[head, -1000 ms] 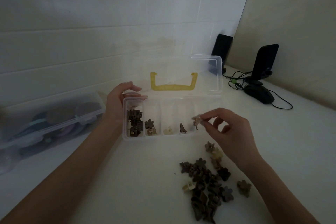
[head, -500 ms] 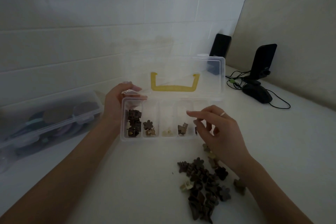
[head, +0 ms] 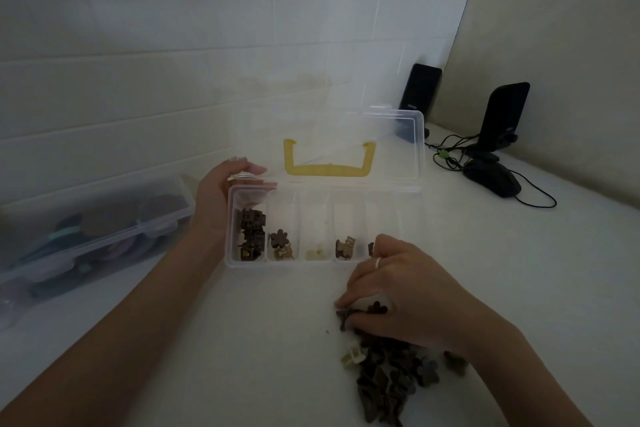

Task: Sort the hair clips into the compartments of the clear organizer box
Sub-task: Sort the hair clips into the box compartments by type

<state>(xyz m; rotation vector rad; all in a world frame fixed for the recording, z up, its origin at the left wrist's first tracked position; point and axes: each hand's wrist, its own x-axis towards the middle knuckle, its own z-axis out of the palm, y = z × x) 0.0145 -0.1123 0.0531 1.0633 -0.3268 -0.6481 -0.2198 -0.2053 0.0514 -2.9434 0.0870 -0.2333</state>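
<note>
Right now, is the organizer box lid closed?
No, the lid stands open behind the compartments, with the left hand on the organizer box.

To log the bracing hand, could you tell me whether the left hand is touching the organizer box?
Touching: the head view shows the left hand wrapped around the organizer box's left end, thumb on its rim.

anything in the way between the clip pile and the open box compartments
Nothing visible. The organizer box has its lid raised, and bare table lies between it and the clip pile. The right hand is already on the pile.
</note>
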